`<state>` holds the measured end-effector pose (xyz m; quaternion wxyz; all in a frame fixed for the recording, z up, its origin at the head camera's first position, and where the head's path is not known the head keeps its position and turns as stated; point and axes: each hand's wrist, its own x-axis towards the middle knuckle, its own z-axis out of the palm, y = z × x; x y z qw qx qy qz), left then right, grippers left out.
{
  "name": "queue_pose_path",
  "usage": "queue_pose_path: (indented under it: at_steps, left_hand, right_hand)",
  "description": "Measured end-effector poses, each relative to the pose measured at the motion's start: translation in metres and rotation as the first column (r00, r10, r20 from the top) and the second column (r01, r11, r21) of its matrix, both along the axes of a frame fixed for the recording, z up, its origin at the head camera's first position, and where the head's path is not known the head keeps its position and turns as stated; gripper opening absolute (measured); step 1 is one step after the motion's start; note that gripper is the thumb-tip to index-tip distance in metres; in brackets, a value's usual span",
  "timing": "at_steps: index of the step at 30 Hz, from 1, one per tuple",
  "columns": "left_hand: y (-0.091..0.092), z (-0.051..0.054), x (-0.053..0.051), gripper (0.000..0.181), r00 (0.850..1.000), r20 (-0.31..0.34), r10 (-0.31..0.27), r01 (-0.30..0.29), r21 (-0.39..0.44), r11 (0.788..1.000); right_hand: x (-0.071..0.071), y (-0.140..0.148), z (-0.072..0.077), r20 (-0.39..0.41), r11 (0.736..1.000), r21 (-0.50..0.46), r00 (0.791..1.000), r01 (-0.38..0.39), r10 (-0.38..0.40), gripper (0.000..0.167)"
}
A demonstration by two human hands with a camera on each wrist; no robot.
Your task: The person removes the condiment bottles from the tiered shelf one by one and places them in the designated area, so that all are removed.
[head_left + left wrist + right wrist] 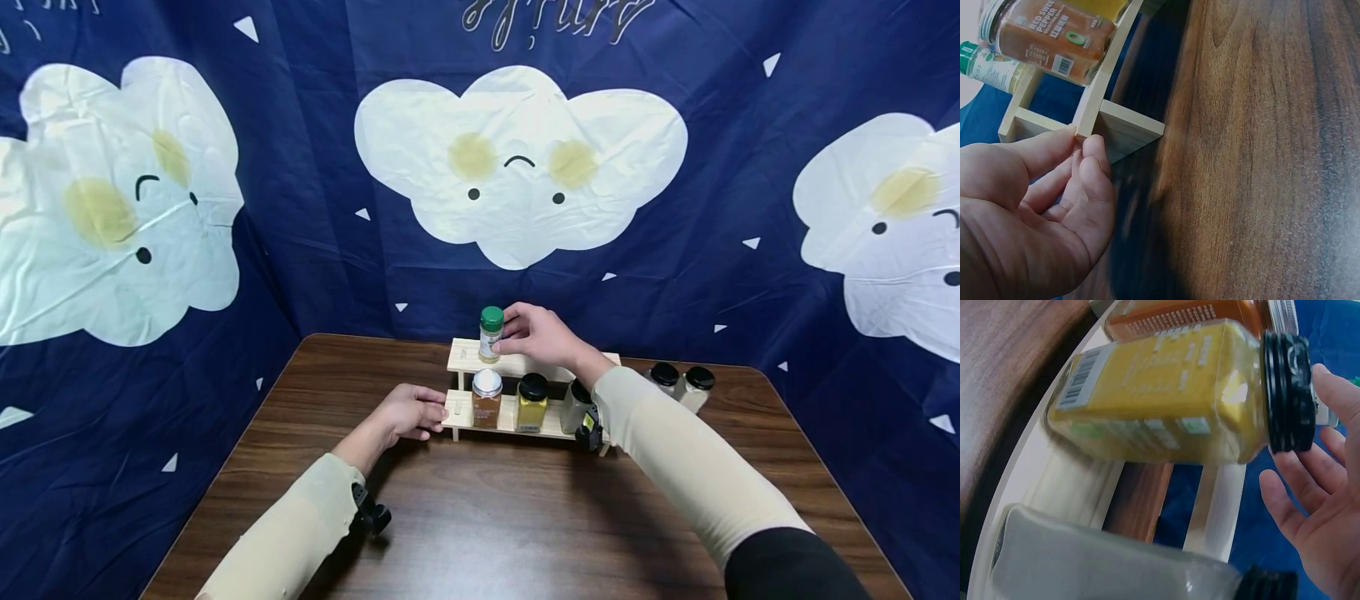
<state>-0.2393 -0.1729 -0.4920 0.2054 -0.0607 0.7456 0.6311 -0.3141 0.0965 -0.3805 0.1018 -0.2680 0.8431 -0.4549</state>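
A two-tier wooden spice rack (468, 360) stands on the table. On the left end of its upper tier is a green-capped spice jar (491, 337), with my right hand (546, 335) gripping it from the right, thumb in front. My left hand (408, 412) pinches the left end of the lower tier; the left wrist view shows thumb and fingertips at that board's corner. The lower tier bears a red pepper jar (1057, 37) with a silver lid, a black-lidded yellow spice jar (1160, 400), and a black-lidded jar with pale contents (1097, 556), partly covered by the right wrist camera in the head view.
Two black-lidded jars, a nearer one (697, 387) and another (663, 377), stand on the table right of the rack, partly behind my right sleeve. A dark blue curtain (322, 275) with cloud faces hangs behind the brown wooden table (480, 517).
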Motion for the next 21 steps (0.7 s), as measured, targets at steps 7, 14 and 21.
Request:
queue_pose_path:
  at_steps: [7, 14, 21]
  left_hand:
    - [0.0003, -0.0007, -0.0006, 0.044, 1.000, -0.001, 0.003, -0.003, 0.000, 1.000]
    - [-0.0001, 0.0000, -0.0003, 0.044, 1.000, 0.003, 0.002, -0.002, 0.001, 1.000]
    - [-0.0002, -0.0011, 0.0002, 0.044, 1.000, 0.012, 0.006, -0.007, 0.006, 1.000]
  right_hand:
    - [-0.0005, -0.0047, 0.0012, -0.058, 0.997, 0.073, 0.998, 0.025, -0.021, 0.043]
    - [-0.0031, -0.0055, -0.0008, -0.091, 0.993, 0.109, 0.995, 0.044, -0.034, 0.040]
    - [-0.0034, -0.0071, -0.0013, -0.109, 0.994, 0.098, 0.993, 0.051, -0.040, 0.035]
